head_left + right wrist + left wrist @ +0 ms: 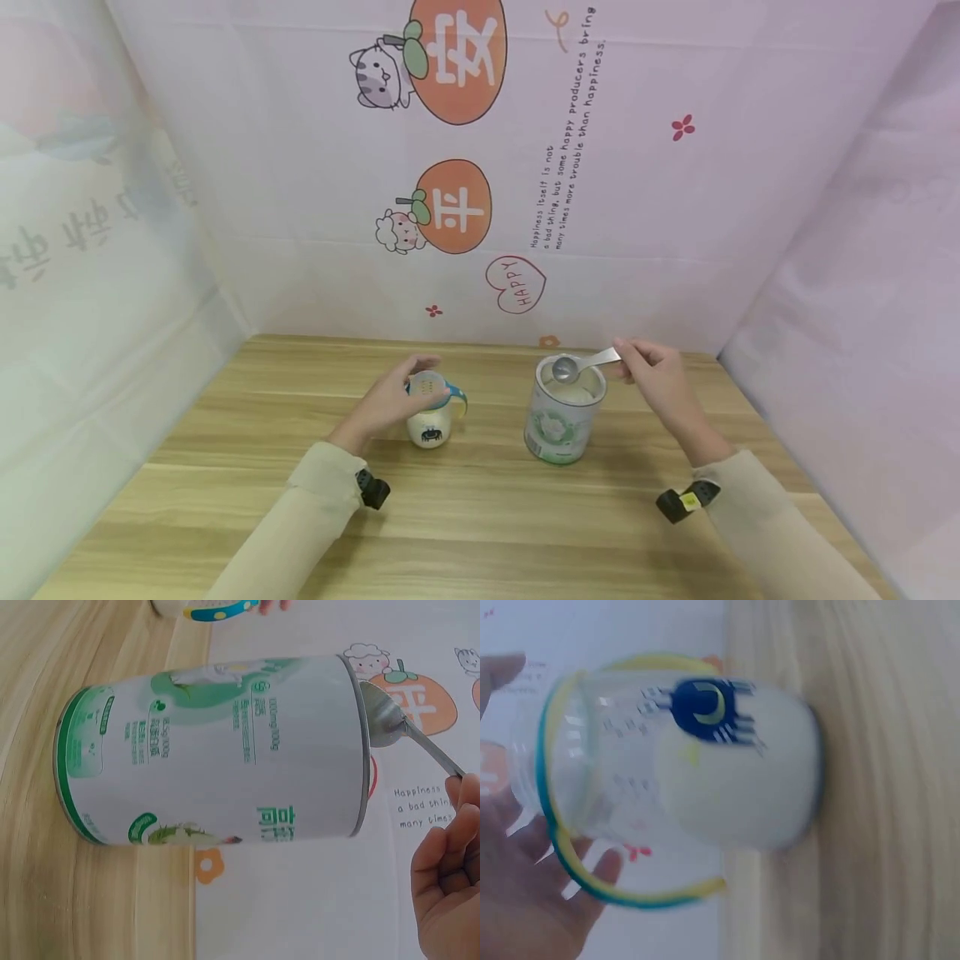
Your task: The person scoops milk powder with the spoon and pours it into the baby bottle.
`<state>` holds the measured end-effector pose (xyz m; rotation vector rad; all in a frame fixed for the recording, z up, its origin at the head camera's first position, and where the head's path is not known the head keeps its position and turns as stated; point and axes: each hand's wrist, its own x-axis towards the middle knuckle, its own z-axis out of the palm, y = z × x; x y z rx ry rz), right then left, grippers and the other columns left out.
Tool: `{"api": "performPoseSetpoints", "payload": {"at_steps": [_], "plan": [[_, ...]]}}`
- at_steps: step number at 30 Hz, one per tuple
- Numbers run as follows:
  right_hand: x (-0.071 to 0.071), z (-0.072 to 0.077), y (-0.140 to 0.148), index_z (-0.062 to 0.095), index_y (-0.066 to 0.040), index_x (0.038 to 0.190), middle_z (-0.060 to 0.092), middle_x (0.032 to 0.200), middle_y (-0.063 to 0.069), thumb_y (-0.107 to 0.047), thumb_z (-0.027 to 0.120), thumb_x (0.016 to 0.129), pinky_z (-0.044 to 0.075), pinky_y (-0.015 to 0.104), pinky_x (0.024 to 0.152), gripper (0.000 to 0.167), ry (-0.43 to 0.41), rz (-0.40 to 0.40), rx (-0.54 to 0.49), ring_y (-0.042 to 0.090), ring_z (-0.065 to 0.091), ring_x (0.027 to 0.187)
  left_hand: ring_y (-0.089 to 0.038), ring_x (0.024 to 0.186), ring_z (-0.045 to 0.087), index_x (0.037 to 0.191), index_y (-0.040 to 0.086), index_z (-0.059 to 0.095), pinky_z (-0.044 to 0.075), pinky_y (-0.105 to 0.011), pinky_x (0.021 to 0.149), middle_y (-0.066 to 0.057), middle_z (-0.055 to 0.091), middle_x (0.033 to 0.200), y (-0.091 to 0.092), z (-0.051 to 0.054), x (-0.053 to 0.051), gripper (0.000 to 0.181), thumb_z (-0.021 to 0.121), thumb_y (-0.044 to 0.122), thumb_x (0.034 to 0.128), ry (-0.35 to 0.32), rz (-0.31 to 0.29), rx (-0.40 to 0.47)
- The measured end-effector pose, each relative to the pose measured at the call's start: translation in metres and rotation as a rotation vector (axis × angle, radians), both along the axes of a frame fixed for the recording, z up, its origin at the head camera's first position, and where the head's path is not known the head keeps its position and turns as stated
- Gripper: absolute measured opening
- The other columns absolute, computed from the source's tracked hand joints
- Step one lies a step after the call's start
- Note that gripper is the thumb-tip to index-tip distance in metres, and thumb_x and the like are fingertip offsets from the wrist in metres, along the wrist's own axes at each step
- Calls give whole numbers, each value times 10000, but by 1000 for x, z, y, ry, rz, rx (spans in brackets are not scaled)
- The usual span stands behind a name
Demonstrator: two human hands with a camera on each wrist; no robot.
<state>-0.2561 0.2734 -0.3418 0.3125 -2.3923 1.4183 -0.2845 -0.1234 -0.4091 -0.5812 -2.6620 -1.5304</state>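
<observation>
A clear baby bottle [735,780] with blue-and-yellow handles and a dark printed animal stands upright on the table. Pale contents fill its lower part; its mouth is uncovered. My left hand [392,396] is around the bottle's top, fingers spread and loosely bent; the left wrist view is blurred, and the tip of one digit looks apart from the neck. Farther right stands a white-and-green can [217,750], its top off, with pale contents inside. My right hand [658,379] pinches the handle of a metal spoon [566,370], whose bowl is over the can's mouth.
The wood-grain table [465,525] ends at a printed cloth backdrop [300,192] just behind the bottle and can. Cloth walls also close off both sides. A stretch of table separates the bottle from the can.
</observation>
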Motion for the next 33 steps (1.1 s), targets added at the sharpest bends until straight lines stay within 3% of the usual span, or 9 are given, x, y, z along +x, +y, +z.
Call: {"api": "performPoseSetpoints", "payload": {"at_steps": [6,12,16,20,27,33], "plan": [[2,-1,5,679,28,899,640,732,111,-400,542,1041,514,219,684,471,13,-15,23,191,586,725,-161,1278,500,1332,158,599,358,-415,1113,37,587,1334,21,17,5,468,743,340,925,236,47,84],[2,-5,8,689,-3,875,652,759,147,-428,544,1034,498,244,651,477,7,-46,78,248,602,755,-135,1219,547,1294,150,627,409,-382,1075,36,626,1280,47,32,13,420,747,303,922,329,-9,126],[2,-8,8,702,-32,861,657,755,123,-428,547,1032,456,261,574,458,16,-63,128,190,571,711,-122,1210,550,1314,163,615,421,-370,1063,36,623,1284,63,35,15,447,750,317,917,295,-41,138],[0,-12,8,702,-45,837,641,720,99,-406,556,1033,411,271,492,436,52,-67,158,166,514,619,-128,1232,538,1341,152,592,412,-361,1070,48,604,1308,78,33,14,514,773,333,895,221,-77,134],[-4,-23,9,739,-30,887,637,699,66,-348,578,1033,394,258,456,385,119,-70,183,156,494,568,-161,1339,446,1462,149,472,357,-362,1111,-17,491,1461,104,16,10,741,809,392,849,88,-149,81],[-4,-29,5,733,-56,872,633,691,12,-307,589,1031,430,259,491,330,180,-76,257,149,545,607,-269,1410,375,1543,249,348,342,-478,1119,39,378,1557,126,-1,5,954,816,568,775,-18,-147,76]]}}
